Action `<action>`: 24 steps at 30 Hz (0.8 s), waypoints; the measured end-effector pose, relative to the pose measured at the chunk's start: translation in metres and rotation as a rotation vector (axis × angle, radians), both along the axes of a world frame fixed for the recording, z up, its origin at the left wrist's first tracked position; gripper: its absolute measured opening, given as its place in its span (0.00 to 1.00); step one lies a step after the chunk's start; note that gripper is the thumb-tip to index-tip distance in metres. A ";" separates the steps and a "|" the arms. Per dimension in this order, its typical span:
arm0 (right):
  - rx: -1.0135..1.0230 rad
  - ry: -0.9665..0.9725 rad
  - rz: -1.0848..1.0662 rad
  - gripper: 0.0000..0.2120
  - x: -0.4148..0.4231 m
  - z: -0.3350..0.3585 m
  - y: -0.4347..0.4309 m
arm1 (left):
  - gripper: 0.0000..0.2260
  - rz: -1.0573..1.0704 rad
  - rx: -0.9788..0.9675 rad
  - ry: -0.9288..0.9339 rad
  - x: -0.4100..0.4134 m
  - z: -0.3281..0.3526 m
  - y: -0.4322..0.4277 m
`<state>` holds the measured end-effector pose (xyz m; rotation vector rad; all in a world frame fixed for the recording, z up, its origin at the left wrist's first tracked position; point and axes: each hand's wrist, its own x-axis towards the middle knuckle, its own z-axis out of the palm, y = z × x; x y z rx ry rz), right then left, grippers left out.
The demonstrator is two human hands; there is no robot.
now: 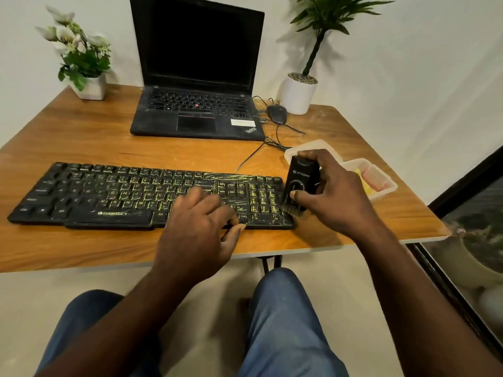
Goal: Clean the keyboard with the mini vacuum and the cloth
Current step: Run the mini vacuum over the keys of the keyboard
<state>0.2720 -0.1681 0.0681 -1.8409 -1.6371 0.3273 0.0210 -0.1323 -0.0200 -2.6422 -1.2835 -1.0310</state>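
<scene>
A black keyboard (pixel 109 194) with yellowish marks on its keys lies across the front of the wooden desk (pixel 81 137). My left hand (pixel 201 227) rests flat on its lower right part, fingers spread over the keys and the front edge. My right hand (pixel 334 194) grips a small black mini vacuum (pixel 299 178) upright, thumb on its front button. The vacuum's brush tip touches the keyboard's right end by the number pad. A pink and yellow cloth (pixel 373 182) lies in a clear plastic container behind my right hand.
An open black laptop (pixel 198 85) stands behind the keyboard, with a black mouse (pixel 277 114) and cables to its right. Two white plant pots (pixel 91 87) (pixel 298 93) occupy the back corners. A clear container (pixel 381 191) sits near the desk's right edge. My knees are below.
</scene>
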 end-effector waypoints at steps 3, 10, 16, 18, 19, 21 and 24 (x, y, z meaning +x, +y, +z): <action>-0.155 0.074 0.075 0.32 0.010 0.009 -0.012 | 0.10 0.005 -0.010 -0.004 0.001 0.001 -0.001; -0.128 0.136 0.056 0.31 0.015 -0.001 -0.024 | 0.10 -0.005 0.005 -0.022 0.000 0.000 -0.001; 0.086 0.173 -0.054 0.32 0.004 -0.003 -0.015 | 0.12 0.007 -0.013 -0.007 0.000 0.000 0.000; 0.129 0.099 -0.042 0.33 -0.005 -0.009 -0.010 | 0.12 0.004 -0.015 -0.013 0.000 0.000 0.000; 0.097 0.081 -0.005 0.33 -0.004 -0.008 -0.011 | 0.12 0.003 -0.018 -0.014 0.000 0.000 0.000; -0.035 0.149 0.098 0.32 0.006 0.003 -0.013 | 0.12 0.007 -0.019 -0.009 0.000 0.000 0.000; -0.059 0.150 0.169 0.33 0.010 0.009 -0.010 | 0.12 0.007 -0.009 -0.009 0.001 0.000 0.000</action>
